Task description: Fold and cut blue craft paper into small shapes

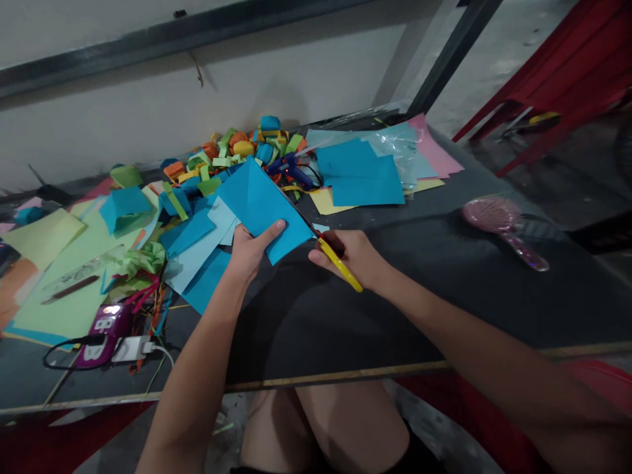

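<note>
A creased blue sheet of paper (257,204) is held above the dark table, gripped by my left hand (251,250) at its lower edge with the thumb on top. My right hand (350,257) is closed round the yellow handles of a pair of scissors (340,264). Their dark blades lie along the right edge of the blue sheet, pointing up and left. Beneath and left of my left hand are more blue and light blue sheets (195,257). Behind the held sheet sits a heap of small folded paper pieces (227,148) in green, orange, yellow and blue.
A blue glue gun (293,171) lies behind the held sheet. Stacked sheets (365,174) and clear plastic are at the back right. A pink hairbrush (494,217) rests on the right. A purple power strip (106,332) with cables and pale green paper (64,289) are on the left.
</note>
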Tool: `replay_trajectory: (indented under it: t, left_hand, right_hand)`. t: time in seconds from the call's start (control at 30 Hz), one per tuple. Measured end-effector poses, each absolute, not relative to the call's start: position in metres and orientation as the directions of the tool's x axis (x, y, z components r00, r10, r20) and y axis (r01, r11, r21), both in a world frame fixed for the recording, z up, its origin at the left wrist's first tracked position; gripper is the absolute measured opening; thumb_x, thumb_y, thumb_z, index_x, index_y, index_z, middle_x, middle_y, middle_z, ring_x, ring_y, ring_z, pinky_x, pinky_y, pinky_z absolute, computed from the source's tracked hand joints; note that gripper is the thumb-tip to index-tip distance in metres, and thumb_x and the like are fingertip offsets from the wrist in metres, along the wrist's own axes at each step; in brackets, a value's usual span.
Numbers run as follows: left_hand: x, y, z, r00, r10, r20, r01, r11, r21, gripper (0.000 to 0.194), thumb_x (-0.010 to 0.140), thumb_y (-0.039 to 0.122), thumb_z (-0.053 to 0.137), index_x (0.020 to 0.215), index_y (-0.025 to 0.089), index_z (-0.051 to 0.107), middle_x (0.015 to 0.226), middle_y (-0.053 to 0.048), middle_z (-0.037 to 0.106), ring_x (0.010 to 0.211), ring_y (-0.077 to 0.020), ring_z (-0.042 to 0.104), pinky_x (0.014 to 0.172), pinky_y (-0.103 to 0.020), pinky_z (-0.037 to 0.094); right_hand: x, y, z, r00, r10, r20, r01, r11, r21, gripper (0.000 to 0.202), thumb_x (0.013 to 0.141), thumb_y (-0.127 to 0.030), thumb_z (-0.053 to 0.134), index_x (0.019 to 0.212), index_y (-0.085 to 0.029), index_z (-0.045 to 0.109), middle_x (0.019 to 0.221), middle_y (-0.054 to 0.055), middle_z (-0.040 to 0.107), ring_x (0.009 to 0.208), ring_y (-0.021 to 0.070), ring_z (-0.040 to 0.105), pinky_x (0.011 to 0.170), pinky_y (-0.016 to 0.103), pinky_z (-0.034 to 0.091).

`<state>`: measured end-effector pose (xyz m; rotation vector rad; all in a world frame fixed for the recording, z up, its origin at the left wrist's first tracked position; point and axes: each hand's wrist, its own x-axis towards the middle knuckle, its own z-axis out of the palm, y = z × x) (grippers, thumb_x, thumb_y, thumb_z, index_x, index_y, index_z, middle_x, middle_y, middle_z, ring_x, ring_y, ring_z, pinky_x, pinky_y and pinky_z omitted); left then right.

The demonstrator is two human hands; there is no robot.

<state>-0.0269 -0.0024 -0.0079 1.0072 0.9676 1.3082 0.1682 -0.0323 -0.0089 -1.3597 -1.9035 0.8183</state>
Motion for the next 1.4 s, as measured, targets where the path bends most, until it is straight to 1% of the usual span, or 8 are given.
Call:
replay_trajectory:
  t: [0.13, 0.3, 0.53, 0.93, 1.03, 1.13, 1.27, 1.4]
  left_hand:
    - [-0.0265, -0.0024, -0.0094, 0.029, 0.999, 0.015, -0.287, -0.006, 0.958, 0.053, 0.059, 0.040, 0.085, 0.105, 0.019, 0.068, 0.117, -0.013, 0.070, 0.110, -0.0323, 0.065, 0.092, -0.045, 0.056]
    - [-0.0275, -0.0028, -0.0085, 0.040, 0.999, 0.022, -0.268, -0.011, 0.963, 0.054, 0.060, 0.040, 0.085, 0.106, 0.019, 0.067, 0.119, -0.013, 0.068, 0.109, -0.0331, 0.065, 0.092, -0.047, 0.056]
    - [-0.0289, -0.0027, -0.0070, 0.042, 0.999, 0.006, -0.242, 0.005, 0.970, 0.054, 0.061, 0.041, 0.084, 0.108, 0.019, 0.066, 0.119, -0.013, 0.069, 0.111, -0.0324, 0.064, 0.092, -0.046, 0.056]
    - [-0.0302, -0.0014, -0.0071, 0.024, 1.000, -0.007, -0.264, 0.013, 0.965, 0.062, 0.059, 0.041, 0.085, 0.114, 0.021, 0.065, 0.115, -0.013, 0.070, 0.110, -0.0329, 0.065, 0.097, -0.049, 0.053]
    - [-0.0300, -0.0017, -0.0073, 0.026, 1.000, 0.003, -0.265, 0.004, 0.964, 0.062, 0.060, 0.040, 0.085, 0.115, 0.020, 0.065, 0.115, -0.013, 0.070, 0.110, -0.0332, 0.065, 0.096, -0.049, 0.054]
    - [-0.0297, -0.0024, -0.0072, 0.029, 0.999, 0.013, -0.257, -0.005, 0.966, 0.059, 0.061, 0.040, 0.084, 0.113, 0.020, 0.066, 0.116, -0.014, 0.070, 0.112, -0.0337, 0.064, 0.095, -0.049, 0.054]
    - [-0.0294, -0.0034, -0.0057, 0.022, 1.000, 0.000, -0.243, 0.006, 0.970, 0.058, 0.059, 0.040, 0.085, 0.111, 0.020, 0.067, 0.116, -0.013, 0.070, 0.112, -0.0349, 0.064, 0.096, -0.050, 0.053]
    - [-0.0286, -0.0038, -0.0053, 0.017, 1.000, -0.011, -0.238, 0.015, 0.971, 0.060, 0.059, 0.040, 0.086, 0.112, 0.021, 0.066, 0.116, -0.013, 0.070, 0.112, -0.0348, 0.064, 0.096, -0.051, 0.053]
  right_hand:
    - [0.1679, -0.0329, -0.0075, -0.250, 0.957, 0.149, 0.541, 0.266, -0.798, 0.059, 0.072, -0.076, 0.055, 0.059, -0.019, 0.045, 0.053, -0.003, 0.038, 0.050, 0.0095, 0.035, 0.049, 0.026, 0.026]
    - [0.1692, -0.0316, -0.0074, -0.239, 0.956, 0.169, 0.602, 0.282, -0.747, 0.064, 0.074, -0.078, 0.049, 0.052, -0.020, 0.035, 0.050, -0.005, 0.029, 0.049, 0.0083, 0.028, 0.048, 0.027, 0.018]
    - [0.1676, -0.0292, -0.0072, -0.203, 0.963, 0.175, 0.640, 0.266, -0.721, 0.069, 0.072, -0.085, 0.042, 0.049, -0.021, 0.033, 0.048, -0.004, 0.029, 0.049, 0.0088, 0.027, 0.049, 0.028, 0.017]
    - [0.1653, -0.0287, -0.0060, -0.132, 0.978, 0.160, 0.662, 0.207, -0.720, 0.068, 0.068, -0.085, 0.046, 0.049, -0.019, 0.045, 0.047, -0.002, 0.034, 0.049, 0.0107, 0.033, 0.048, 0.027, 0.023]
    - [0.1655, -0.0278, -0.0063, -0.131, 0.981, 0.145, 0.643, 0.195, -0.740, 0.067, 0.067, -0.084, 0.049, 0.049, -0.020, 0.043, 0.048, -0.002, 0.035, 0.049, 0.0105, 0.033, 0.049, 0.027, 0.024]
    - [0.1666, -0.0287, -0.0061, -0.171, 0.977, 0.123, 0.578, 0.201, -0.791, 0.065, 0.067, -0.081, 0.053, 0.049, -0.021, 0.037, 0.048, -0.004, 0.032, 0.048, 0.0092, 0.030, 0.047, 0.026, 0.023]
    - [0.1694, -0.0298, -0.0078, -0.261, 0.964, 0.043, 0.501, 0.173, -0.848, 0.058, 0.071, -0.076, 0.055, 0.059, -0.020, 0.043, 0.051, -0.004, 0.035, 0.050, 0.0104, 0.034, 0.047, 0.026, 0.026]
    - [0.1724, -0.0283, -0.0115, -0.304, 0.952, 0.035, 0.477, 0.184, -0.859, 0.059, 0.068, -0.078, 0.057, 0.066, -0.021, 0.045, 0.059, -0.003, 0.040, 0.056, 0.0123, 0.038, 0.052, 0.027, 0.031]
